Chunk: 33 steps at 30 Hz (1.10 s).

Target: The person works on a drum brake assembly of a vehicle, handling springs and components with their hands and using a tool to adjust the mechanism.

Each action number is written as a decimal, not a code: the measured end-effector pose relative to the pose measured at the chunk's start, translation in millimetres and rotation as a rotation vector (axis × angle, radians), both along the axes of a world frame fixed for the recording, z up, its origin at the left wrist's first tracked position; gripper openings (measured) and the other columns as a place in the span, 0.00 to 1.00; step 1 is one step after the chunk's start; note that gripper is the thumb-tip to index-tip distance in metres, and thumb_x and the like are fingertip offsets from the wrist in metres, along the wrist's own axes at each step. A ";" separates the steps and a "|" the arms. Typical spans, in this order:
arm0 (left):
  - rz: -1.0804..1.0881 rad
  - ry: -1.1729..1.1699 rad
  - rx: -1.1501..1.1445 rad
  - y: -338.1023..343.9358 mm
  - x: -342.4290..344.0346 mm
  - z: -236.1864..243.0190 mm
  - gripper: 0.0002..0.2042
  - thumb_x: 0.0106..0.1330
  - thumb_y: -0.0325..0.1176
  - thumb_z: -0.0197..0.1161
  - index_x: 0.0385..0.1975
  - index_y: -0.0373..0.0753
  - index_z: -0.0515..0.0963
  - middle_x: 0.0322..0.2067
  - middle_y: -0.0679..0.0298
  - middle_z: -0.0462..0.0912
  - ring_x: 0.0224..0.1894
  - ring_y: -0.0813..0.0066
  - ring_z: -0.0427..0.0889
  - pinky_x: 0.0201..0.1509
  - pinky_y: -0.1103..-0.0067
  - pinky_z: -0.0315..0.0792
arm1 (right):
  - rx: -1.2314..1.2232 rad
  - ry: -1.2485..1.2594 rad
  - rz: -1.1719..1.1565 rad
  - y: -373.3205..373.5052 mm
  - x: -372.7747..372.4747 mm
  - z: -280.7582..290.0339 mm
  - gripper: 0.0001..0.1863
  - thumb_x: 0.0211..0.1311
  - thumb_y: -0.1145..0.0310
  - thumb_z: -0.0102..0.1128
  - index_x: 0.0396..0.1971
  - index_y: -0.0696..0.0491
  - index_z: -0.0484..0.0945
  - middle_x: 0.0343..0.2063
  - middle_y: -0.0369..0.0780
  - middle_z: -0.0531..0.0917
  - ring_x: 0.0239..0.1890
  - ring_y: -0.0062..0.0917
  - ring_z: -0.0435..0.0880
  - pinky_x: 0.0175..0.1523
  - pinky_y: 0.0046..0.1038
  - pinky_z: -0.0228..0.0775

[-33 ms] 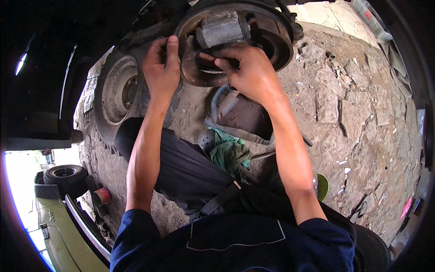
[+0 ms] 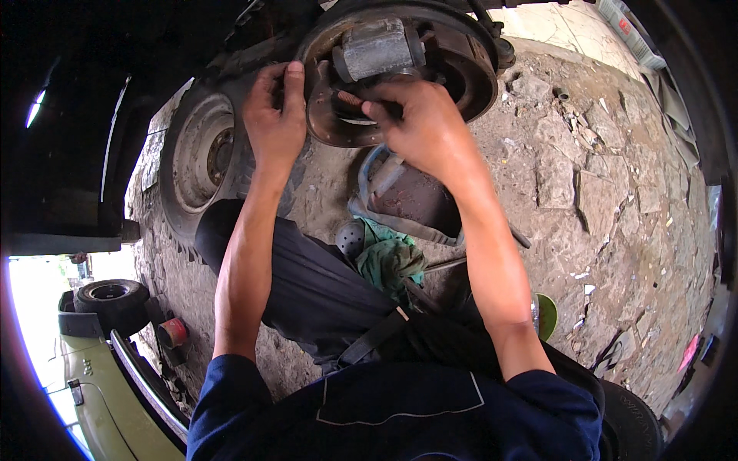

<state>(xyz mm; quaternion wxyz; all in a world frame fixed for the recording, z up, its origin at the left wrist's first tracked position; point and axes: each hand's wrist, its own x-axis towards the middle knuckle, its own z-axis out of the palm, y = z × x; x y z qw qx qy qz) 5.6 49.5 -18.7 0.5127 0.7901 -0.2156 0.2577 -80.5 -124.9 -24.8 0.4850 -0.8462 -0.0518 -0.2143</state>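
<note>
On rough, broken stone ground (image 2: 607,177), strewn with pale chips and cracked slabs and reaching from beneath the person to the right side of the view, the work takes place low down at the upper middle. There a rusty round wheel housing (image 2: 480,81) carries a grey metal cylinder (image 2: 380,50) across its top, and a short reddish coiled spring (image 2: 350,97) shows inside it, just below the cylinder. The right hand (image 2: 419,115) reaches into the housing, its thumb at the spring's end; the fingertips are hidden, so I cannot tell whether they are clamped on it. The left hand (image 2: 275,111) is at the housing's left rim, thumb raised and fingers curled; what they grip, if anything, I cannot tell. Behind the left forearm stands a large tyre (image 2: 204,154) with a pale, worn rim. Below the housing, a container (image 2: 419,203) with a brown inside sits on the ground, with a green cloth (image 2: 388,257) and a grey perforated shoe (image 2: 350,238) near it. At lower left, in bright light, are an olive-green vehicle (image 2: 111,384), a smaller tyre (image 2: 111,296) and a reddish can (image 2: 173,332).
</note>
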 end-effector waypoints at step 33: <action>0.009 0.169 0.027 -0.9 -2.0 -3.8 0.19 0.71 0.45 0.57 0.41 0.31 0.80 0.35 0.64 0.83 0.37 0.80 0.77 0.42 0.82 0.71 | 0.139 0.166 0.077 -9.5 15.9 -2.1 0.11 0.57 0.68 0.64 0.39 0.55 0.85 0.32 0.48 0.86 0.36 0.31 0.86 0.47 0.29 0.73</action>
